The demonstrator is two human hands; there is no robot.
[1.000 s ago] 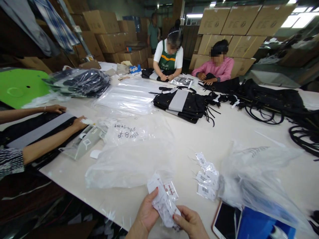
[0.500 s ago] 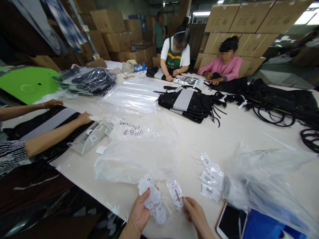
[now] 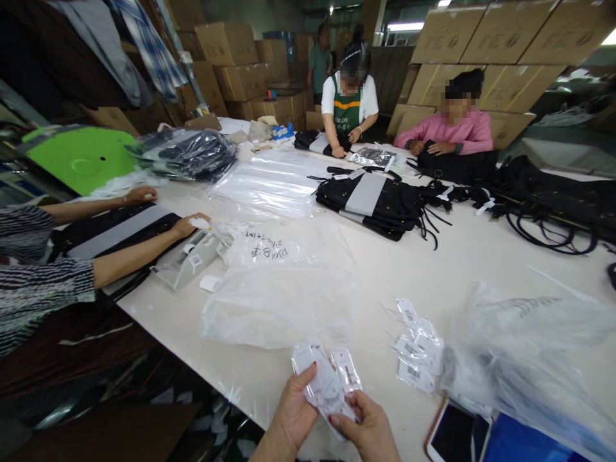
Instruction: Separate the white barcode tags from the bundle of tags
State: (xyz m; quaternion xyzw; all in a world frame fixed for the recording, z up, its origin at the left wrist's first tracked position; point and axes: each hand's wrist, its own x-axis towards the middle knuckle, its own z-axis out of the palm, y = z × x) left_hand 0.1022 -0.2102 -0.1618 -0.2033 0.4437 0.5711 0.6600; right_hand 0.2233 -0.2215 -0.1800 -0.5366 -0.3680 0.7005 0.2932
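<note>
Since half a second ago the two hands have come back together, closing the gap between the tags. The left hand (image 3: 298, 410) grips a bundle of small white paper hang tags with plastic loops (image 3: 320, 384) at the near edge of the white desk (image 3: 462, 256), thumb laid over the top. The right hand (image 3: 366, 428) pinches the bundle's lower end. A loose pile of white barcode tags (image 3: 418, 351) lies just right, beside a clear plastic bag (image 3: 283, 289)

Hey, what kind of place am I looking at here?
Probably a garment packing floor in a warehouse: stacked cardboard cartons behind, black garments and clear polybags across a shared table, and both hands sorting hang tags.
</note>
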